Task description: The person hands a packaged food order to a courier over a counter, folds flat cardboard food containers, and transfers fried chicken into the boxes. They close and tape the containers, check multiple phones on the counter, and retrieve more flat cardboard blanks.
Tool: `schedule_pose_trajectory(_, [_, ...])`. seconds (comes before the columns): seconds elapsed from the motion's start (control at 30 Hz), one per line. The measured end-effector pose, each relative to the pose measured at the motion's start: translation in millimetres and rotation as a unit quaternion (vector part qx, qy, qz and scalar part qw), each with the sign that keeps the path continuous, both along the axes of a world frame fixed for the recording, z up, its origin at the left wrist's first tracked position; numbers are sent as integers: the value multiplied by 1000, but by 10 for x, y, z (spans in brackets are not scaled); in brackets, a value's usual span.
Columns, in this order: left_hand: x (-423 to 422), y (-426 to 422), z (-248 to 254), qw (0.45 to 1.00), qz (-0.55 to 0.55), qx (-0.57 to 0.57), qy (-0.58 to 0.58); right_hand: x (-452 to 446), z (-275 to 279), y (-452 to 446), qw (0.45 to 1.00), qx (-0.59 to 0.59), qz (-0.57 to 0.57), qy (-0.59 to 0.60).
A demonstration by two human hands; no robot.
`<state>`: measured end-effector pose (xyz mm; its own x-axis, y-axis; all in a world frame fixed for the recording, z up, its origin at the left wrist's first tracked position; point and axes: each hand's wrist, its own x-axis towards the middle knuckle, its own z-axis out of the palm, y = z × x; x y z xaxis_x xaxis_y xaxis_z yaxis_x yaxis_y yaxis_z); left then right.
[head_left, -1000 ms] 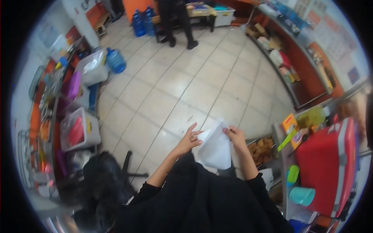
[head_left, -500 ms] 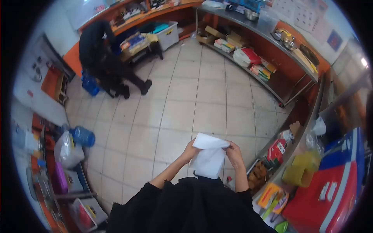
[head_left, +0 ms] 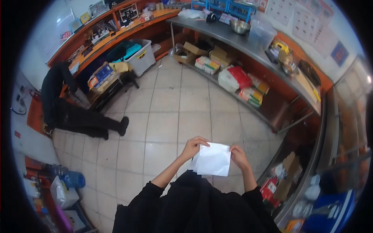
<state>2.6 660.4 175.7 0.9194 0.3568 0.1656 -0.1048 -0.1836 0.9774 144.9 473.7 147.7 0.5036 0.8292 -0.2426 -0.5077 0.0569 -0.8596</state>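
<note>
The left hand point(head_left: 194, 148) pinches the white paper point(head_left: 213, 160) by its upper left corner, and the right hand point(head_left: 239, 157) pinches the upper right. The paper hangs between and below both grips, near the black shirt point(head_left: 194, 206).

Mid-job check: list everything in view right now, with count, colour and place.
Paper: at least 1, white, between both hands
Floor: 1, pale tile, ahead
Table: 1, grey, ahead right
Bowl: 1, silver, on table
Bin: 1, clear, right of bowl
Boxes: several, mostly brown, table's lower shelf
Bag: 1, red and white, same shelf
Counter: 1, orange, back left
Tub: 1, whitish, beside counter
Jug: 1, blue, lower left
Co-worker: 1, black clothes, left
Small clutter: uncounted, mixed, around edges
Left hand: 1, bare, paper's upper left
Right hand: 1, bare, paper's upper right
</note>
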Motion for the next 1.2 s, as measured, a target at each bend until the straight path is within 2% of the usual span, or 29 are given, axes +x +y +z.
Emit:
schedule_pose_trajectory(0.03, [324,149,22,999,-12,-17,-32,244,33,124,1000,0,1,-14])
schedule_pose_trajectory(0.1, [873,328,98,997,-49,-15,-54,570,51,224,976,154,-21,152])
schedule_pose_trajectory(0.13, [1100,385,130,995,-83,-11,-59,668,190,273,978,145,-15,153])
schedule_pose_trajectory(0.2, [1587,444,227,990,-122,-34,-58,867,560,477,987,-5,-124,97])
schedule_pose_trajectory(0.27, [2058,457,236,984,-151,-55,-82,1233,414,482,990,-28,-107,87])
schedule_pose_trajectory(0.4, [2799,694,321,979,-200,14,-40,1884,407,742,989,10,-134,68])
schedule_pose_trajectory(0.43, [2946,783,324,981,-189,9,-35,2023,405,805,986,1,-155,66])
schedule_pose_trajectory(0.53, [3314,1111,372,988,-113,54,-85,2701,334,1146,989,-38,-123,66])
schedule_pose_trajectory(0.63, [3657,1528,331,991,-60,57,-101,3322,401,1601,995,-50,-91,12])
schedule_pose_trajectory(0.7, [3810,1792,303,994,-22,-21,-107,3639,461,1970,995,-84,-52,-28])
schedule_pose_trajectory(0.73, [3859,1909,249,994,-11,-23,-108,3748,512,2164,995,-87,-41,-30])
schedule_pose_trajectory(0.8, [3961,2159,138,982,43,-152,-100,3942,579,2548,994,-81,-21,-77])
schedule_pose_trajectory(0.83, [3977,2270,178,971,45,-219,-90,4063,533,2737,996,-76,-3,-47])
schedule_pose_trajectory(0.87, [4024,2382,216,970,51,-216,-97,4179,528,2913,996,-74,3,-53])
schedule_pose_trajectory(0.93, [4128,2639,238,940,123,-315,-36,4358,501,3287,986,-86,26,-141])
schedule_pose_trajectory(0.97, [4207,2810,144,954,160,-253,-20,4423,467,3477,979,-107,16,-175])
schedule_pose_trajectory(1.0, [4266,2982,104,955,162,-248,-22,4457,455,3685,979,-102,17,-175])
schedule_pose_trajectory(1.07, [4360,3285,104,974,198,-110,5,4493,471,4039,979,-90,26,-183])
schedule_pose_trajectory(1.1, [4413,3490,64,970,220,-104,28,4559,372,4199,976,-61,70,-200])
schedule_pose_trajectory(1.2, [4532,4013,83,965,214,-152,-9,4565,438,4764,966,-45,88,-238])
